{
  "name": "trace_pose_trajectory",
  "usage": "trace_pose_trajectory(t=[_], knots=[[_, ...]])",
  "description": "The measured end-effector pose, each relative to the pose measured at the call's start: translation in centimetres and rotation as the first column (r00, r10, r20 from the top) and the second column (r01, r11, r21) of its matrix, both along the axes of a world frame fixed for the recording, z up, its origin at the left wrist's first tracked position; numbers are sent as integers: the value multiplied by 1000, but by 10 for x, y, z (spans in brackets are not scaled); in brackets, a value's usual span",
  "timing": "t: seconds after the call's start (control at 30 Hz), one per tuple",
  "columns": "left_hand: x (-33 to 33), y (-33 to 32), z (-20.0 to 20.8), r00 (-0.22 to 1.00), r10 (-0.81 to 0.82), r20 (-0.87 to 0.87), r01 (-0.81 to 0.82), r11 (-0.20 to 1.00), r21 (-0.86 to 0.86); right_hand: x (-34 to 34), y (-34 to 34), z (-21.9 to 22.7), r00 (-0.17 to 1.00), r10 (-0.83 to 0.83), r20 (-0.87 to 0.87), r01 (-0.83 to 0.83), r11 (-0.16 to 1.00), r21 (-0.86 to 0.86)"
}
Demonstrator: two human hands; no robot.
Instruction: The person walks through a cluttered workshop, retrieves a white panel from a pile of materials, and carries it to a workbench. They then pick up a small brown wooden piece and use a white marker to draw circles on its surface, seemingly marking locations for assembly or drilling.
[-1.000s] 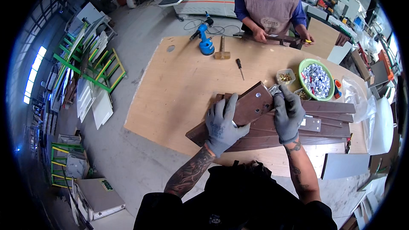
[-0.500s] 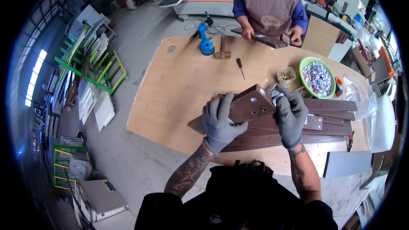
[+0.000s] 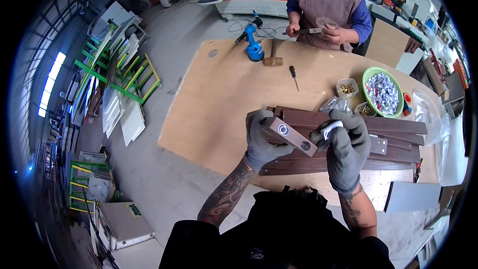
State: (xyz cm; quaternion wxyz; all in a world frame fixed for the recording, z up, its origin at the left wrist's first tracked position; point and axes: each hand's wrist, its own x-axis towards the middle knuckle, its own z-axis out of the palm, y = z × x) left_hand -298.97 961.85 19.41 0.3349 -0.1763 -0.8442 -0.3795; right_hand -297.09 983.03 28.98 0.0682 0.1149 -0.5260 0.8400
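Gloved in grey, my left hand (image 3: 260, 142) grips a dark brown board (image 3: 291, 136), its end turned up toward me. A white ring sits in one hole of that end face, and a second hole there looks dark. Just right of it, my right hand (image 3: 349, 152) pinches a small white plastic piece (image 3: 331, 129), held apart from the board. Beneath both hands lies a stack of similar brown boards (image 3: 308, 118). A clear plastic bag (image 3: 334, 104) rests just beyond my right hand.
A green bowl (image 3: 367, 76) of small white pieces stands beside a tub of brass-coloured parts (image 3: 347, 88). Farther off lie a screwdriver (image 3: 293, 73), a mallet (image 3: 273, 61) and a blue power tool (image 3: 254, 50). Across the table (image 3: 224, 104), a co-worker (image 3: 326, 12) handles another brown board.
The board in my left hand has turned so its end face points up at me. My right hand has moved away from the bag, and the white piece now shows in its fingers.
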Motion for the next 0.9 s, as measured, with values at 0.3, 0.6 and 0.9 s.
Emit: trace_pose_trajectory(t=[0.3, 0.6, 0.9], knots=[[-3, -2, -8, 994, -12, -107, 5, 998, -69, 11, -3, -2, 1000, 0, 8, 0, 1000, 7], [-2, 1, -5, 992, -37, -118, 34, 999, -25, 12, 2, -12, 1000, 1, -28, -1, 999, 33], [-1, -7, -11, 994, -48, -103, 40, 996, -79, 13, 1, -12, 1000, 19, 3, -19, 999, 33]])
